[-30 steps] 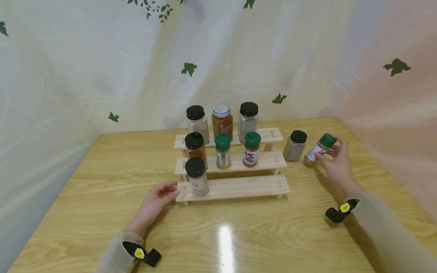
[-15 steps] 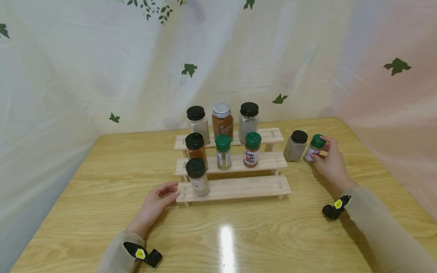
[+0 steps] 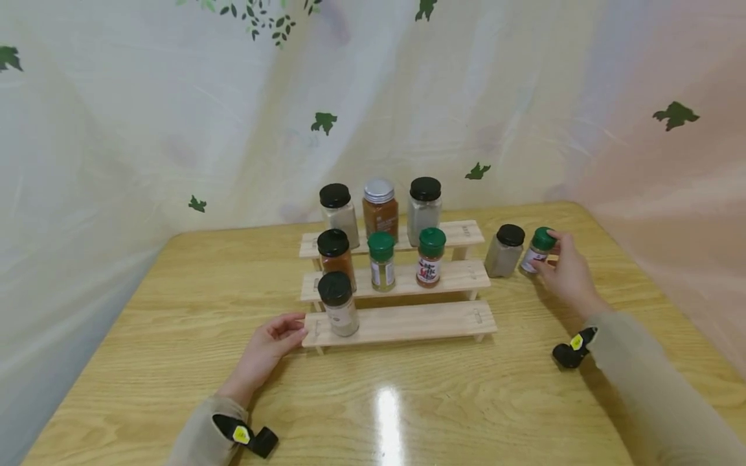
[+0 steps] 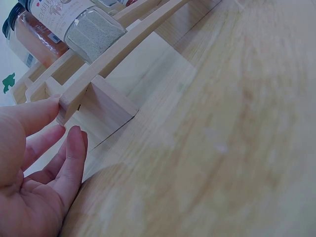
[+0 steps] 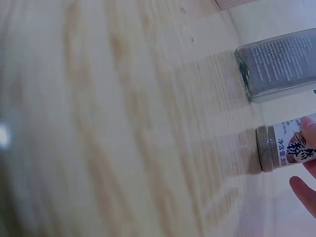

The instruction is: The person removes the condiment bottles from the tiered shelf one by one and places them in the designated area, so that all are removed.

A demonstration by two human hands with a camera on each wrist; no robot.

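Observation:
In the head view a three-tier wooden spice rack (image 3: 408, 321) stands mid-table. My left hand (image 3: 271, 343) rests its fingertips at the left end of the lowest shelf. The left wrist view shows the thumb on the board's end (image 4: 66, 106), the other fingers loosely bent below. My right hand (image 3: 568, 273) holds a small green-lidded spice jar (image 3: 535, 257) upright on the table, thumb on its label, fingers at the lid. To its left stands a square black-lidded jar of greyish powder (image 3: 503, 255). The right wrist view shows the held jar's label (image 5: 291, 143) beside the square jar (image 5: 276, 64).
Three jars, one a silver-lidded jar (image 3: 380, 210), fill the top shelf. On the middle shelf are a black-lidded orange jar (image 3: 337, 255) and two green-lidded jars, including a red one (image 3: 429, 265). A black-lidded jar (image 3: 340, 310) stands at the lowest shelf's left.
The green-lidded jar in my right hand has gone from tilted to upright and moved slightly left, closer to the square jar. My left hand stays at the rack's end.

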